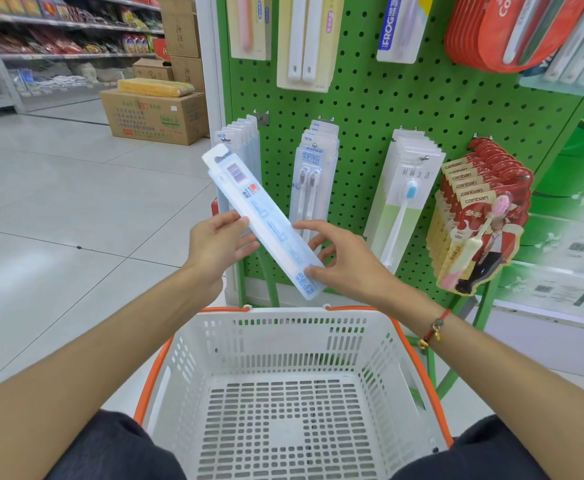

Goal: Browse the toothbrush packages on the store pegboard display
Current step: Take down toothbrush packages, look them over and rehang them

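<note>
The green pegboard (370, 105) stands just beyond the left hand (214, 244) and right hand (346, 261), its hooks carrying rows of toothbrush packages. Behind the left hand hangs a stack of pale blue packs (245, 147). Above the right hand hang twin-brush packs (313, 181); further out to its right, single-brush packs (405, 199), then red canban packs (481, 216).

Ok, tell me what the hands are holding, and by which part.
A pale blue toothbrush package, tilted: the left hand holds its middle, the right hand its lower end.
</note>
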Demonstrator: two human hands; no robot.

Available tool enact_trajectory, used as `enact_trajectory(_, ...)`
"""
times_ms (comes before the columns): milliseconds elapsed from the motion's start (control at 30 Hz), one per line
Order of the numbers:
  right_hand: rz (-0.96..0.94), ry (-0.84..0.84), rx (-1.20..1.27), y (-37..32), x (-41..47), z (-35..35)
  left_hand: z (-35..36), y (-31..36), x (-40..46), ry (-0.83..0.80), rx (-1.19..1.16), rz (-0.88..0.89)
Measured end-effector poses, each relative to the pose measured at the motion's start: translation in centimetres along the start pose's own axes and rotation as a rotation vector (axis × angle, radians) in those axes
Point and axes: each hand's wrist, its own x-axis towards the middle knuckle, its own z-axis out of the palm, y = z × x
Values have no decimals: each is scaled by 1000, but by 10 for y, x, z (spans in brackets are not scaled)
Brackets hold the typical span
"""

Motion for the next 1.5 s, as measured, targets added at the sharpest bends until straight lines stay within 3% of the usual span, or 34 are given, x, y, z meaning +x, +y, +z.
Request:
enact_trajectory(133,2,-8,-9,1,-1,-1,-3,2,0,43,-3,-7)
enact_trajectory(333,45,65,-130,-2,-7,2,2,2,-7,-43,16,-4)
enact_trajectory(500,118,17,-115,-5,-7,5,3,2,-9,-102,81,47)
enact_trajectory(600,204,-80,129,-5,-7,3,-1,4,-4,-208,136,27)
enact_trajectory(700,228,-295,273,-4,-11,-2,-5,5,-1,-336,146,-40)
enact_trajectory(800,236,-459,262,-5,-14,-6,-6,3,-2,-371,206,-38)
enact_trajectory(967,246,-566,210,-1,-12,-5,-3,0,-6,-338,354,76)
enact_trajectory(1033,231,-484,185,-2,-9,-3,-1,-3,-5,-270,425,128)
enact_trajectory(1267,140,146,187,-31,14,2,1,-13,-3,-131,707,195)
enact_trajectory(1500,152,306,194,-51,35,19,2,-20,3,-29,853,228)
